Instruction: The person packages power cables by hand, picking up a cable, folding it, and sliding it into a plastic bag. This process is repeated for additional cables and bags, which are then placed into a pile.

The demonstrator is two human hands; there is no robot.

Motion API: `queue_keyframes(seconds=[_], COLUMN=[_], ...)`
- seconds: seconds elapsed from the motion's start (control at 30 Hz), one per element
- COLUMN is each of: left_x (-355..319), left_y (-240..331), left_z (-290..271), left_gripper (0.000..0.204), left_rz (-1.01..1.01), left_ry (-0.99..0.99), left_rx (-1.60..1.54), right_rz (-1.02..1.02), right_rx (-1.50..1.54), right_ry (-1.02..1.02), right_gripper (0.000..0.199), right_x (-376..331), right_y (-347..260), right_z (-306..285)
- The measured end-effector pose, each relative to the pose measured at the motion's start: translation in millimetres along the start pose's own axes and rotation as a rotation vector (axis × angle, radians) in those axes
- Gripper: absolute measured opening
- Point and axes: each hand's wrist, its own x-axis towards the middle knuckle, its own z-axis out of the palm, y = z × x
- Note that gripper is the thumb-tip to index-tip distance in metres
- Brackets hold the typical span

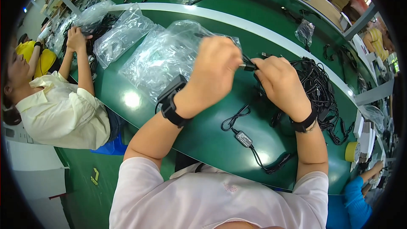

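Note:
My left hand [216, 70] and my right hand [280, 82] are raised above the green table [203, 135], fingers closed, and between them they pinch the plug end of a black cable [249, 65]. The cable runs down to the table, where it loops and carries a small black inline box [243, 138]. Each wrist wears a black band. A pile of clear plastic bags [163, 55] lies just beyond my left hand. A tangle of black cables [320, 89] sits to the right of my right hand.
A person in a pale shirt [63, 110] on my left handles cables and bags [95, 15]. A yellow tape roll [352, 151] and white boxes [366, 138] stand at the right. A white stripe [237, 21] crosses the table; more bags lie beyond it.

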Motion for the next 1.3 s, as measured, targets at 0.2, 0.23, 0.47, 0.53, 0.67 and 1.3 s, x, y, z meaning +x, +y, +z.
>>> queue_keyframes(seconds=[0.2, 0.23, 0.47, 0.53, 0.67, 1.3], left_x=[-5, -5, -6, -5, -4, -21], left_y=[0, -4, 24, 16, 20, 41], left_z=[1, 0, 6, 6, 3, 12], left_gripper=[0.013, 0.013, 0.016, 0.015, 0.014, 0.007], left_rz=[-0.028, -0.050, 0.066, 0.038, 0.012, -0.108], left_ry=[-0.027, -0.001, -0.009, 0.004, 0.027, -0.030], left_rx=[0.196, 0.212, 0.020, 0.079, 0.147, -0.253], right_rz=[0.800, 0.766, -0.099, -0.030, -0.017, 0.383], right_rx=[1.421, 1.650, 0.016, -0.085, -0.327, 1.159], right_ry=[-0.011, 0.032, 0.222, 0.195, 0.075, -0.007], right_gripper=[0.023, 0.025, 0.033, 0.035, 0.031, 0.062], right_x=[6, 2, -3, -4, -6, -13], right_y=[10, 17, -8, -14, -22, -15], right_z=[-15, -12, 14, 11, 2, -3])
